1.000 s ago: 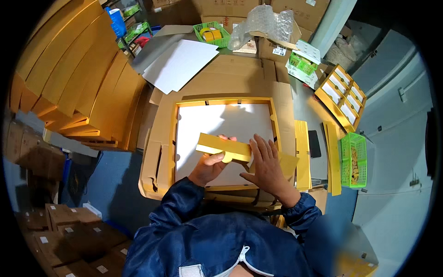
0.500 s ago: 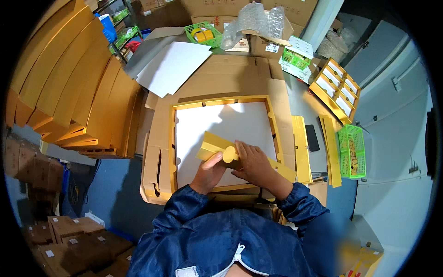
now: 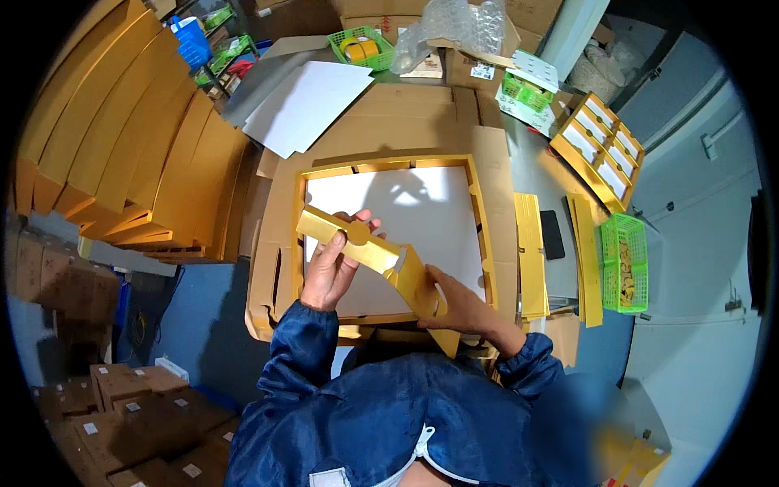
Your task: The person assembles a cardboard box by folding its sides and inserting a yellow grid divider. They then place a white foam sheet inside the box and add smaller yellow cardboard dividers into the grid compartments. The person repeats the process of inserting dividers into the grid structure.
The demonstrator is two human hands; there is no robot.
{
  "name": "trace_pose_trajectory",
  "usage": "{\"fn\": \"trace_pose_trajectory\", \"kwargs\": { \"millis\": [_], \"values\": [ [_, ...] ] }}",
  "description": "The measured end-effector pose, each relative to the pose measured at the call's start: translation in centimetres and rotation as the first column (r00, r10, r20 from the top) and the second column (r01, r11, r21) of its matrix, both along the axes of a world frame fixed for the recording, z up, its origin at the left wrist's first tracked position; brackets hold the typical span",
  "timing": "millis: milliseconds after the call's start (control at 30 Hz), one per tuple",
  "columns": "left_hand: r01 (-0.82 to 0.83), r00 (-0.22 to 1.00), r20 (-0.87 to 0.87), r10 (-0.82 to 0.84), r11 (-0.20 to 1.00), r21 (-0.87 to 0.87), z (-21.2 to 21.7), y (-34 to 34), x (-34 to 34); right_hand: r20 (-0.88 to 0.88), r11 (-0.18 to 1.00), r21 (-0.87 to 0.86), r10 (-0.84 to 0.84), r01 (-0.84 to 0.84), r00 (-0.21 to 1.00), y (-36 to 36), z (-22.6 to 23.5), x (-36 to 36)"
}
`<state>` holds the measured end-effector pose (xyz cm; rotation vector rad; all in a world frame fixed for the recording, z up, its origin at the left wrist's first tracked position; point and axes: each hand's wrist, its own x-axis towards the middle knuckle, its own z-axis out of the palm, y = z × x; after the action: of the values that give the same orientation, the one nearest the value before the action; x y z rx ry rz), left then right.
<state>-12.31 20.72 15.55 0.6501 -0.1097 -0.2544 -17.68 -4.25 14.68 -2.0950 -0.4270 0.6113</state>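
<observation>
Left hand (image 3: 326, 274): over the tray (image 3: 478, 213), thumb up, pinching yellow strip (image 3: 380, 253)
Right hand (image 3: 469, 312): at tray's near-right corner, grasping strip's bent end
Strip axis: above tray, far-left to near-right

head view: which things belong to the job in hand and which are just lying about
Part of the job, it seems:
- folded yellow strip, held in the left hand, right hand at its bent end
- white-bottomed yellow tray beneath
- probably the flat yellow pieces

Likely just lying about:
- black phone
- bubble wrap
- blue jug
</observation>
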Motion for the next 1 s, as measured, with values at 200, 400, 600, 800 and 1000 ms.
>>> {"fn": "trace_pose_trajectory", "kwargs": {
  "millis": [200,400,600,800,1000],
  "values": [
    [-0.026,1.000,0.007,0.025,0.999,0.030,0.8,-0.5,0.0,0.253,0.997,0.021,-0.076,0.073,0.964,1.9,-1.2,-0.7],
    [-0.067,0.997,-0.029,0.069,0.996,0.056,-0.5,0.6,0.0,0.360,0.988,-0.039,-0.124,0.148,0.925,0.4,-0.1,-0.6],
    [0.033,0.999,0.024,-0.037,0.990,0.139,-1.4,-2.1,-0.8,0.313,0.971,-0.134,-0.146,0.196,0.938,-0.2,0.9,0.8],
    [0.218,0.975,0.002,-0.222,0.957,0.191,-2.4,-5.4,-2.8,0.448,0.997,-0.032,-0.044,0.065,0.893,0.8,2.0,0.7],
    [0.074,0.996,0.052,-0.071,0.995,-0.060,-1.6,-1.6,-0.6,0.247,0.984,-0.143,-0.072,0.110,0.966,-1.5,1.6,0.2]
  ]
}}
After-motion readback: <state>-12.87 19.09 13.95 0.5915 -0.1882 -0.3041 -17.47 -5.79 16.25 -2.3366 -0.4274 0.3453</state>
